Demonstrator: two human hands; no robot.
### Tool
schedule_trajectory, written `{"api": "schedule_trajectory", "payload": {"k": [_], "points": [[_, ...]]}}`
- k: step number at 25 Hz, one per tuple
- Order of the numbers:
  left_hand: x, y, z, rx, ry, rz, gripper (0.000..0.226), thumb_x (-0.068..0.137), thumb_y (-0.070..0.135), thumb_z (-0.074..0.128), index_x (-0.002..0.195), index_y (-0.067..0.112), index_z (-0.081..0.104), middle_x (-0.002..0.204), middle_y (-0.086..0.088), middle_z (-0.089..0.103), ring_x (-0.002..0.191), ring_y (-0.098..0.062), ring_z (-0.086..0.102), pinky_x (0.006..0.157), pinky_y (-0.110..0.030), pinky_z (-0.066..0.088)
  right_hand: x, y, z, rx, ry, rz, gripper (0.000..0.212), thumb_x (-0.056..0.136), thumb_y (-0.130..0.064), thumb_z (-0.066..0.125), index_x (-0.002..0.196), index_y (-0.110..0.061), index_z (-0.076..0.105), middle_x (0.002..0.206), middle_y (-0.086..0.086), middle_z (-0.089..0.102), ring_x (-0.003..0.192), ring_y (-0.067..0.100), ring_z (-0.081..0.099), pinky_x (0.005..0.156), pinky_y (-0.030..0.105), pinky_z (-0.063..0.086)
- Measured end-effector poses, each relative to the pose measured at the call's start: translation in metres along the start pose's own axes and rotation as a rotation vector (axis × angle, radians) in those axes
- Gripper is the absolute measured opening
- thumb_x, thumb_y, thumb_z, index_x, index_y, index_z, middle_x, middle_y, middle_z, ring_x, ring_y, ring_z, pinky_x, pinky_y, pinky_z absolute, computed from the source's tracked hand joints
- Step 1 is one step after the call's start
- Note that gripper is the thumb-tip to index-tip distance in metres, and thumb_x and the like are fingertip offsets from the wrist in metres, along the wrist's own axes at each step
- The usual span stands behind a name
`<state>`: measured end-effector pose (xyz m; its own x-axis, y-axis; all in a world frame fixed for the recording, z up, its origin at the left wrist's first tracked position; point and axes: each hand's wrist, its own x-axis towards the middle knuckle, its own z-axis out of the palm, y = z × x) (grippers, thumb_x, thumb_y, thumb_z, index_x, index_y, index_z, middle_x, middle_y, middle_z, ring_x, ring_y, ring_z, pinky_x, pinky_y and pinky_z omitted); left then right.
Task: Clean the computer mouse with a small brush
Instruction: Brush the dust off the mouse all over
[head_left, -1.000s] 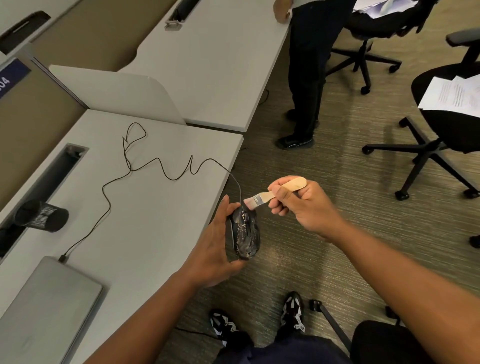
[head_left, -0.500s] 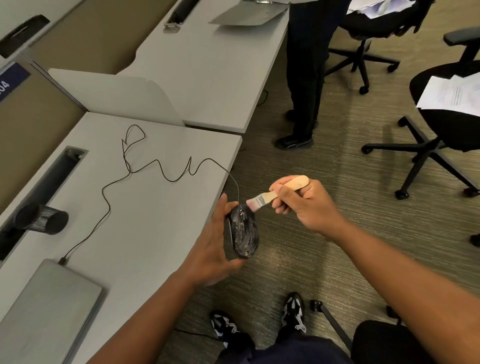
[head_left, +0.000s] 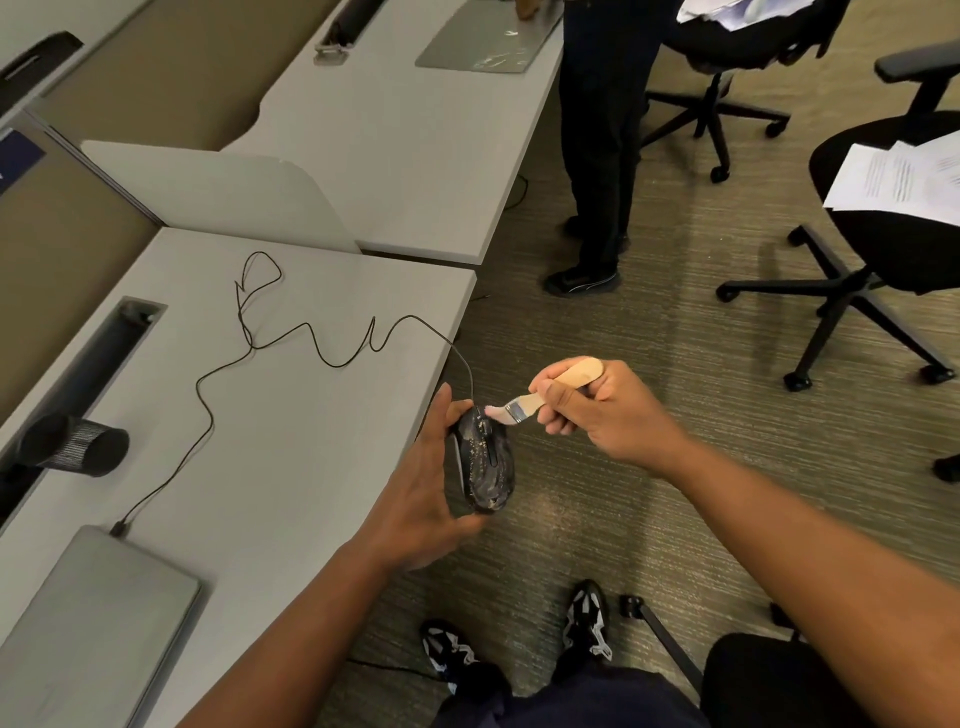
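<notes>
Head view: left hand (head_left: 415, 499) grips the dusty mouse (head_left: 485, 462); right hand (head_left: 608, 410) pinches the brush (head_left: 540, 397), bristles touching its front.

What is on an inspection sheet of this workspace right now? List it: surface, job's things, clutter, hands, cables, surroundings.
Surface: grey desk, cable slot along its left edge.
Job's things: black mouse, speckled with debris, held off the desk edge; small wooden brush, bristles on the mouse's front.
Clutter: closed laptop; mesh cup lying on its side.
Hands: left hand holds the mouse; right hand grips the brush handle.
Cables: mouse cable loops across the desk to the laptop.
Surroundings: standing person; office chair with papers.
</notes>
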<state>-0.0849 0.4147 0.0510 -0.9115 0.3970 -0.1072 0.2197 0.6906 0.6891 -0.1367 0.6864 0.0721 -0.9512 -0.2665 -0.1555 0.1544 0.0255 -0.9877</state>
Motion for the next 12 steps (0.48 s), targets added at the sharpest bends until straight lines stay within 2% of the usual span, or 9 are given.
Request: {"api": "schedule_trajectory", "payload": {"k": [5, 8, 12], "points": [[-0.0015, 0.0005, -0.0015, -0.004, -0.008, 0.023, 0.142, 0.069, 0.042, 0.087, 0.165, 0.048, -0.016, 0.165, 0.027, 0.026, 0.153, -0.005, 0.037, 0.119, -0.044, 0.047, 0.0009, -0.0008, 0.0010, 0.050, -0.003, -0.036, 0.017, 0.101, -0.022, 0.066, 0.109, -0.011, 0.075, 0.085, 0.010, 0.079, 0.076, 0.020, 0.075, 0.066, 0.026, 0.060], [-0.0019, -0.0016, -0.0013, 0.006, 0.018, 0.026, 0.143, 0.070, 0.035, 0.091, 0.167, 0.045, -0.015, 0.165, 0.025, 0.028, 0.153, -0.009, 0.039, 0.119, -0.044, 0.047, 0.0003, 0.0016, -0.0003, 0.009, -0.021, -0.007, 0.011, 0.104, -0.016, 0.064, 0.104, -0.013, 0.075, 0.080, 0.007, 0.079, 0.071, 0.017, 0.074, 0.062, 0.025, 0.057], [-0.0015, -0.0037, -0.0012, -0.007, 0.035, 0.033, 0.143, 0.069, 0.038, 0.090, 0.167, 0.045, -0.014, 0.165, 0.022, 0.029, 0.152, -0.012, 0.041, 0.116, -0.046, 0.049, -0.0016, 0.0023, 0.0037, 0.072, 0.016, -0.039, 0.015, 0.102, -0.020, 0.066, 0.109, -0.010, 0.074, 0.085, 0.011, 0.079, 0.075, 0.020, 0.075, 0.065, 0.025, 0.059]]}}
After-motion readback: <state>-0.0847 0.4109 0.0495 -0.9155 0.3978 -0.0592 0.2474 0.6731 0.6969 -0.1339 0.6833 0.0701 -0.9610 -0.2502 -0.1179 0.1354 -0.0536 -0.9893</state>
